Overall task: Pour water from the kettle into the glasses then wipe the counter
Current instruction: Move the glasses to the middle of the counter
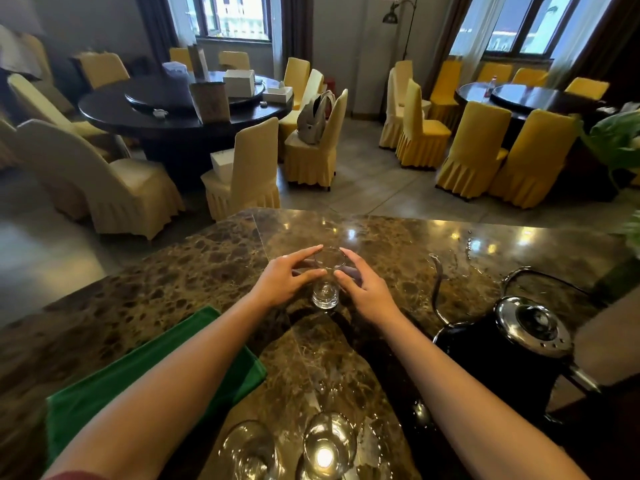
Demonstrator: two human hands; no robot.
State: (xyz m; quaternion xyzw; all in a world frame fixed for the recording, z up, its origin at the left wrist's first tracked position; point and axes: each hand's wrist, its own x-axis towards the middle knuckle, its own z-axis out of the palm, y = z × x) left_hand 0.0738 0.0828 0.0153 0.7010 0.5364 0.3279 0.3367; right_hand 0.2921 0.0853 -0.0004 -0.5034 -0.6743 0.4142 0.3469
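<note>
A small clear glass (pixel 326 289) stands upright on the brown marble counter (pixel 166 271), in the middle. My left hand (pixel 281 279) and my right hand (pixel 371 289) cup it from either side, with thumbs on its wall and index fingertips at its rim. A black gooseneck kettle (pixel 512 351) with a chrome lid sits to the right, its thin spout pointing away from me. Two more clear glasses (pixel 250 452) (pixel 329 445) stand at the near edge. A folded green cloth (pixel 138 370) lies at the left, under my left forearm.
Water drops and streaks (pixel 468 244) glint on the counter beyond the kettle. A leafy plant (pixel 618 140) overhangs the right end. Past the counter's far edge is a dining room with round dark tables (pixel 166 123) and yellow-covered chairs.
</note>
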